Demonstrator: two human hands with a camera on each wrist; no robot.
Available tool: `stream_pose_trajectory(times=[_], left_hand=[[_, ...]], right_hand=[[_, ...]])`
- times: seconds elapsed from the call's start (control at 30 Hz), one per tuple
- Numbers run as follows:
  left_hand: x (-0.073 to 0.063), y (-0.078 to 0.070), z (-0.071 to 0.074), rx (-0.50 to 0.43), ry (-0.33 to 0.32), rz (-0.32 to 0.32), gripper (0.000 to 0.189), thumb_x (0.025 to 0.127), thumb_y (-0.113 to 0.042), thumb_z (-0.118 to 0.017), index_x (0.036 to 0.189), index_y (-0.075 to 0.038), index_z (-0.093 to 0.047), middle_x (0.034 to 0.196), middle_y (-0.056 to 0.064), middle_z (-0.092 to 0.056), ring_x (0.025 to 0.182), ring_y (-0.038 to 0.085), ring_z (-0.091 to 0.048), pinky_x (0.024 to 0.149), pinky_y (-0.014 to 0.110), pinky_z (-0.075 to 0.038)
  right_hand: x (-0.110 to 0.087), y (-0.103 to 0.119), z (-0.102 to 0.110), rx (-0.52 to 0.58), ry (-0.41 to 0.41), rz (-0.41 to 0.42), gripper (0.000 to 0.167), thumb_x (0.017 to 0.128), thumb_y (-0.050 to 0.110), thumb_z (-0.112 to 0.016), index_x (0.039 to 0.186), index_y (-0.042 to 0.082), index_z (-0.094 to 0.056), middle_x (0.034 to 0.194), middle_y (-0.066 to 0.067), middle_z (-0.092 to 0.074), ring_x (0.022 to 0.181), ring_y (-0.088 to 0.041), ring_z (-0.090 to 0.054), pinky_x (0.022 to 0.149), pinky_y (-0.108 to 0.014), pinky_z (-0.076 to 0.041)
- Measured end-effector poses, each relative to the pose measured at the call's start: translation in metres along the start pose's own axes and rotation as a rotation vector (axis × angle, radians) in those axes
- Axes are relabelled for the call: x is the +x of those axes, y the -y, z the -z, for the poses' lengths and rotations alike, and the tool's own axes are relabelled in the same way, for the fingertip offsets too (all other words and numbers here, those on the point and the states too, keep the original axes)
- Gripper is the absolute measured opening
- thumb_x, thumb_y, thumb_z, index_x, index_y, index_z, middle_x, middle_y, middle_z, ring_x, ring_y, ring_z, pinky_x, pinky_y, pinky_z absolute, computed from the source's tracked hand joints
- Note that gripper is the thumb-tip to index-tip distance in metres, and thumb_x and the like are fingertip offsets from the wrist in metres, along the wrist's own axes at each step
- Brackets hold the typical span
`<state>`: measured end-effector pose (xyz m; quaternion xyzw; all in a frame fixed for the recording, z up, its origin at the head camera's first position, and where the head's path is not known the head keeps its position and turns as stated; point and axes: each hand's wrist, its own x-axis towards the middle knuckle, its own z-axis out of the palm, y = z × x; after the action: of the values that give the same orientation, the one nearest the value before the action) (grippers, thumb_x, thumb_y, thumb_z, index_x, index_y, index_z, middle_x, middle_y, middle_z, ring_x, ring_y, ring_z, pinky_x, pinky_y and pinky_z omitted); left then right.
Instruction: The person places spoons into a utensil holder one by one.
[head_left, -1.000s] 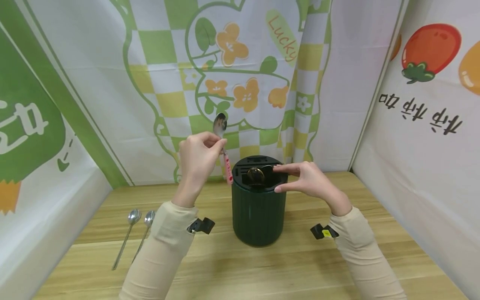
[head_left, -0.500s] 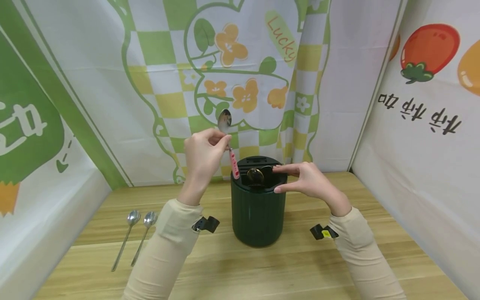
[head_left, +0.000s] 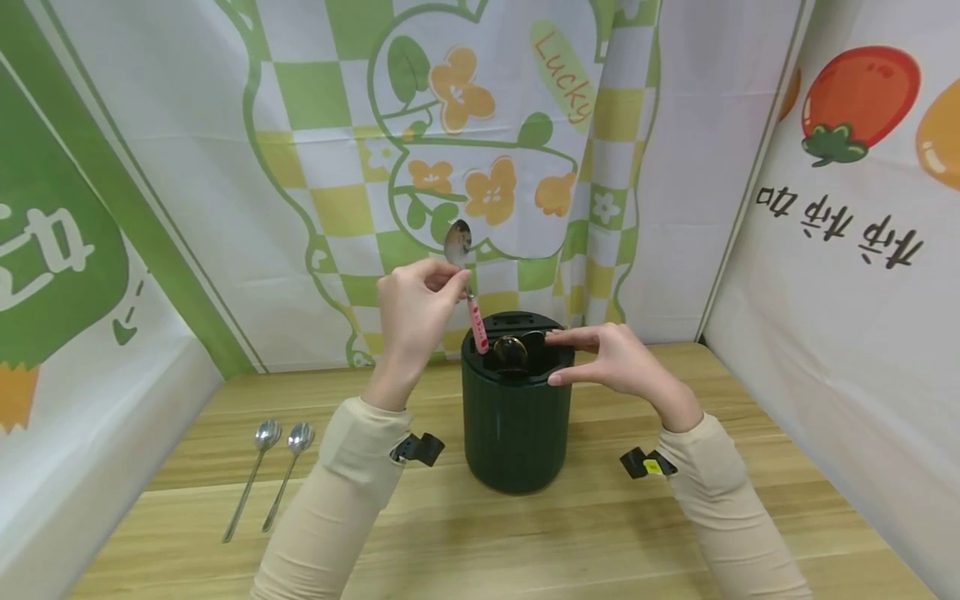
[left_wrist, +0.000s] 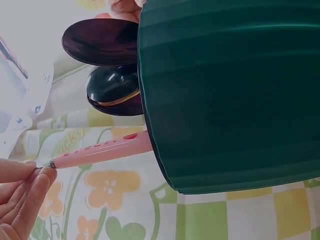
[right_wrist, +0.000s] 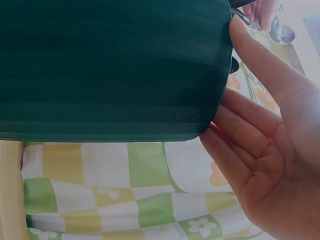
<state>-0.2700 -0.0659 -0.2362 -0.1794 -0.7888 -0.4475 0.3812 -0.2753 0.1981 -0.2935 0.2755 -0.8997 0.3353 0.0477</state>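
Note:
My left hand (head_left: 420, 312) pinches a spoon (head_left: 477, 325) at its neck, its metal bowl upward and its pink patterned handle pointing down. The handle's end is at the left side of the opening of a dark green utensil holder (head_left: 515, 429). In the left wrist view the pink handle (left_wrist: 102, 151) runs behind the holder's edge. Two dark spoons (left_wrist: 100, 42), one gold-edged, stick out of the holder. My right hand (head_left: 618, 358) touches the holder's right rim, thumb and fingers spread and nearly straight. The holder's inside is mostly hidden.
Two metal spoons (head_left: 251, 479) (head_left: 288, 475) lie side by side on the wooden table (head_left: 420, 533) at the left. A green-checked printed curtain (head_left: 315, 167) hangs behind the table. White printed cloth (head_left: 847, 317) borders the right side.
My left hand has moved right with the spoon, bringing the handle's end from left of the holder to above its opening. The right hand and the holder have stayed in place.

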Motion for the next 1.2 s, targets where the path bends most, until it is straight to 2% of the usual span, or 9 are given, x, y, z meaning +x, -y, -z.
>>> stream_pose_trajectory(times=[0.57, 0.9, 1.2], left_hand=[[-0.0025, 0.0036, -0.0043, -0.042, 0.065, -0.012, 0.012, 0.085, -0.017, -0.072, 0.084, -0.005, -0.075, 0.075, 0.005, -0.073, 0.062, 0.011, -0.067, 0.058, 0.025, -0.054], [-0.0018, 0.0017, -0.0017, -0.005, 0.112, -0.03, 0.012, 0.084, -0.021, -0.073, 0.079, -0.01, -0.075, 0.071, 0.0, -0.072, 0.059, 0.007, -0.065, 0.057, 0.024, -0.052], [-0.0015, 0.0004, 0.0018, -0.001, 0.169, 0.019, 0.011, 0.083, -0.021, -0.074, 0.078, -0.011, -0.076, 0.069, -0.001, -0.071, 0.058, 0.007, -0.065, 0.056, 0.026, -0.053]], right_hand=[[0.0001, 0.0006, 0.0002, -0.001, 0.003, -0.004, 0.059, 0.072, 0.049, -0.077, 0.125, 0.025, -0.063, 0.128, 0.004, -0.062, 0.123, -0.017, -0.055, 0.099, -0.042, -0.046], [-0.0001, 0.0008, -0.0001, -0.006, 0.001, -0.004, 0.06, 0.072, 0.051, -0.076, 0.125, 0.024, -0.063, 0.129, 0.004, -0.061, 0.123, -0.018, -0.055, 0.099, -0.043, -0.046], [0.0001, 0.0004, -0.0008, -0.008, -0.003, 0.002, 0.06, 0.072, 0.05, -0.077, 0.124, 0.024, -0.063, 0.128, 0.004, -0.062, 0.122, -0.018, -0.056, 0.099, -0.041, -0.047]])
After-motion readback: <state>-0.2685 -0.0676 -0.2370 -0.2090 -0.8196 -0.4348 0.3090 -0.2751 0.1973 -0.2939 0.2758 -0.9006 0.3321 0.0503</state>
